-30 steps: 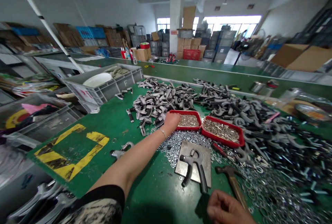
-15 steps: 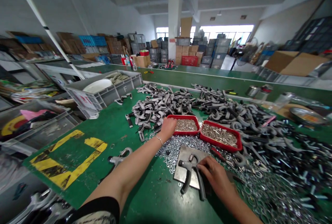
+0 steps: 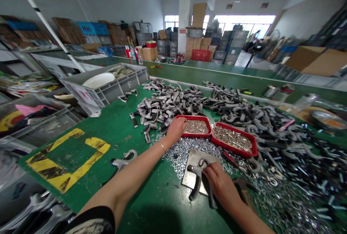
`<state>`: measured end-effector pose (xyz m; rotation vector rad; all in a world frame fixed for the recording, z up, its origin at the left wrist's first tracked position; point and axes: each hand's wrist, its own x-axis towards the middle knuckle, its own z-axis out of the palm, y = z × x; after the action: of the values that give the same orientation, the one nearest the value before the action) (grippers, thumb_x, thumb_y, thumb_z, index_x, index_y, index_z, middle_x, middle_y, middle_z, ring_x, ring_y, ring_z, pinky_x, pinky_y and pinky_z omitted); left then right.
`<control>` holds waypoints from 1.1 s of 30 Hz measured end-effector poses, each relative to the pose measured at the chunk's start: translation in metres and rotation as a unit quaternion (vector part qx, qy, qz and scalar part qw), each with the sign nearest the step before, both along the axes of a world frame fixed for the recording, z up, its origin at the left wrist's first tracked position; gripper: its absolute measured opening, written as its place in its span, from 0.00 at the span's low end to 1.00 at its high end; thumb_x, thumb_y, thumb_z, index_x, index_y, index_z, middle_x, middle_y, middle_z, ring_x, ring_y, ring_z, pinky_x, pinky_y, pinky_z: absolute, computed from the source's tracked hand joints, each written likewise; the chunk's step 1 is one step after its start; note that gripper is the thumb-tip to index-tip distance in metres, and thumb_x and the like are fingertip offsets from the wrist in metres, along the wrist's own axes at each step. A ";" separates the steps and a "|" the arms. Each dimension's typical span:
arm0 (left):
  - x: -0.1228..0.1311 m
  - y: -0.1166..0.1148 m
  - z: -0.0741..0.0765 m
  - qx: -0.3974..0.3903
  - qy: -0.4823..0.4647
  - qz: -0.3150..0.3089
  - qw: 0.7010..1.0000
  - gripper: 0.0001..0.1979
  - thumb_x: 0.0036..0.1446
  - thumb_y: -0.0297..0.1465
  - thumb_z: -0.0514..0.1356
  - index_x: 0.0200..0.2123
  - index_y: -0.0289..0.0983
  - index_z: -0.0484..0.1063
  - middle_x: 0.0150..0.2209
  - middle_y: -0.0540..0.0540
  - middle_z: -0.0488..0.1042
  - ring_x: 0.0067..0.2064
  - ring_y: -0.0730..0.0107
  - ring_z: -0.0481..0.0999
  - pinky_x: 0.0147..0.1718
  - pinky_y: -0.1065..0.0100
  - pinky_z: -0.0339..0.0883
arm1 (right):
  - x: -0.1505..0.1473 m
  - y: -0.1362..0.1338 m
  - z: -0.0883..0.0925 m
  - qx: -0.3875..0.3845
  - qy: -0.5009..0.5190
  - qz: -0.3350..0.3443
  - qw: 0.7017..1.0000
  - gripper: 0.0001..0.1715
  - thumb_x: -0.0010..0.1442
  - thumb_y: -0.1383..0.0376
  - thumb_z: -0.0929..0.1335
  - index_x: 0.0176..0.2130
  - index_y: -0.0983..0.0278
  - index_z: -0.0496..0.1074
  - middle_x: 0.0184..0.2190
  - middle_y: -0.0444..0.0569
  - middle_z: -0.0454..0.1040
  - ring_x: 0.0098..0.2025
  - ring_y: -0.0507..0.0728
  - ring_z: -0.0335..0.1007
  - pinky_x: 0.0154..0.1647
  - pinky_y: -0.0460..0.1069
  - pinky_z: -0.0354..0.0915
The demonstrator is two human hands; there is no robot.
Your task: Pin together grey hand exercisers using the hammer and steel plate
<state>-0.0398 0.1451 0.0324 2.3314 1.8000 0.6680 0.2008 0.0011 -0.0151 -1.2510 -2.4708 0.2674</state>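
Observation:
My left hand [image 3: 176, 128] is at the left end of a red tray [image 3: 210, 125] of tiny metal pins. Its fingers are drawn together over the pins, and whatever they pinch is hidden. On a flat metal plate [image 3: 189, 181] lies a grey hand cutter [image 3: 197, 173] with a curved jaw and two black-gripped handles. My right hand [image 3: 221, 187] closes its fingers on the cutter's right side, near the top of that handle. A small spring-like metal part [image 3: 201, 162] shows by the jaw.
Beside the first stands a second red tray [image 3: 256, 149] of longer pins. Loose nuts [image 3: 177, 156] surround the plate. Grey cutter parts [image 3: 173, 100] are heaped behind, and rings [image 3: 282, 201] and dark pieces lie at right. A grey crate [image 3: 108, 95] stands at left.
My left hand stays at the tray's left end, its fingers slightly further over the pins. My right hand has shifted a little left over the cutter's jaw. The camera view has tilted slightly.

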 end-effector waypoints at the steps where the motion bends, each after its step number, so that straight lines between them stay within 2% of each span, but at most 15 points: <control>1: 0.003 -0.012 0.000 0.004 -0.016 -0.012 1.000 0.09 0.67 0.28 0.54 0.44 0.34 0.73 0.46 0.41 0.78 0.50 0.65 0.75 0.51 0.65 0.64 | 0.000 -0.001 0.000 0.008 -0.008 0.006 1.000 0.14 0.69 0.67 0.60 0.42 0.61 0.74 0.40 0.53 0.73 0.41 0.62 0.71 0.42 0.53 0.70; 4: 0.017 -0.060 -0.007 -0.031 -0.108 -0.049 0.992 0.06 0.66 0.30 0.56 0.42 0.37 0.73 0.41 0.47 0.79 0.43 0.70 0.77 0.44 0.70 0.68 | 0.003 -0.005 0.002 0.012 0.003 0.027 1.000 0.16 0.66 0.71 0.60 0.47 0.61 0.74 0.42 0.55 0.75 0.43 0.63 0.71 0.42 0.53 0.71; 7: 0.031 -0.105 -0.019 -0.129 -0.240 -0.078 0.959 0.05 0.64 0.31 0.59 0.38 0.37 0.74 0.35 0.49 0.78 0.36 0.70 0.77 0.37 0.70 0.68 | 0.012 -0.007 0.006 -0.037 0.062 0.038 0.997 0.18 0.67 0.70 0.61 0.51 0.60 0.73 0.47 0.55 0.74 0.49 0.63 0.71 0.50 0.56 0.71; 8: 0.034 -0.115 -0.021 -0.143 -0.252 -0.089 0.953 0.05 0.63 0.31 0.59 0.36 0.37 0.74 0.35 0.49 0.78 0.37 0.69 0.77 0.38 0.69 0.68 | 0.017 -0.009 0.007 -0.059 0.087 0.028 0.994 0.18 0.68 0.68 0.61 0.52 0.59 0.73 0.49 0.54 0.74 0.51 0.62 0.71 0.53 0.57 0.70; 10: 0.040 -0.126 -0.025 -0.127 -0.211 -0.111 0.963 0.06 0.63 0.31 0.59 0.34 0.38 0.75 0.36 0.48 0.78 0.41 0.66 0.75 0.44 0.65 0.65 | 0.030 -0.014 0.007 -0.087 0.135 -0.020 0.987 0.17 0.69 0.64 0.61 0.53 0.58 0.72 0.52 0.54 0.72 0.54 0.62 0.70 0.58 0.59 0.67; 14: 0.048 -0.128 -0.029 -0.070 -0.085 -0.138 0.984 0.07 0.64 0.33 0.60 0.36 0.37 0.75 0.39 0.45 0.76 0.46 0.60 0.72 0.50 0.57 0.60 | 0.059 -0.035 0.002 -0.085 0.187 -0.125 0.971 0.17 0.69 0.59 0.61 0.51 0.57 0.73 0.50 0.53 0.75 0.54 0.63 0.71 0.58 0.61 0.67; 20: 0.056 -0.131 -0.042 -0.010 0.005 -0.163 0.986 0.10 0.67 0.35 0.56 0.38 0.36 0.75 0.39 0.43 0.76 0.44 0.60 0.72 0.48 0.55 0.60 | 0.085 -0.068 -0.006 -0.103 0.182 -0.154 0.966 0.16 0.67 0.57 0.62 0.47 0.55 0.76 0.47 0.52 0.78 0.51 0.63 0.74 0.54 0.60 0.70; 24: 0.052 -0.137 -0.048 0.035 0.012 -0.199 0.979 0.11 0.69 0.32 0.53 0.42 0.37 0.75 0.42 0.43 0.77 0.45 0.62 0.72 0.48 0.56 0.61 | 0.102 -0.082 -0.010 -0.073 0.164 -0.171 0.969 0.16 0.66 0.57 0.62 0.47 0.55 0.76 0.46 0.52 0.78 0.50 0.64 0.74 0.53 0.60 0.71; 29: 0.045 -0.144 -0.045 0.014 0.047 -0.239 0.970 0.12 0.68 0.29 0.54 0.51 0.40 0.73 0.47 0.42 0.76 0.48 0.59 0.72 0.49 0.55 0.63 | 0.118 -0.103 -0.016 -0.036 0.085 -0.234 0.968 0.22 0.61 0.53 0.66 0.52 0.56 0.75 0.48 0.58 0.77 0.47 0.69 0.74 0.49 0.65 0.71; 31: 0.041 -0.144 -0.039 -0.024 0.012 -0.241 0.970 0.13 0.67 0.29 0.55 0.52 0.41 0.72 0.48 0.43 0.75 0.50 0.61 0.72 0.51 0.56 0.64 | 0.121 -0.107 -0.015 -0.074 0.076 -0.260 0.960 0.26 0.59 0.51 0.67 0.54 0.58 0.73 0.47 0.59 0.77 0.47 0.70 0.75 0.47 0.63 0.72; 33: 0.035 -0.137 -0.028 -0.057 -0.048 -0.224 0.972 0.12 0.67 0.30 0.55 0.52 0.41 0.72 0.50 0.44 0.74 0.52 0.64 0.72 0.53 0.60 0.65 | 0.125 -0.105 -0.011 -0.152 0.090 -0.281 0.943 0.26 0.59 0.50 0.66 0.51 0.60 0.74 0.45 0.60 0.78 0.45 0.69 0.76 0.46 0.60 0.73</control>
<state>-0.0046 0.0084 0.0042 2.4514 1.1717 0.5773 0.3260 -0.1036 -0.0258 -1.8991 -1.8651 0.5880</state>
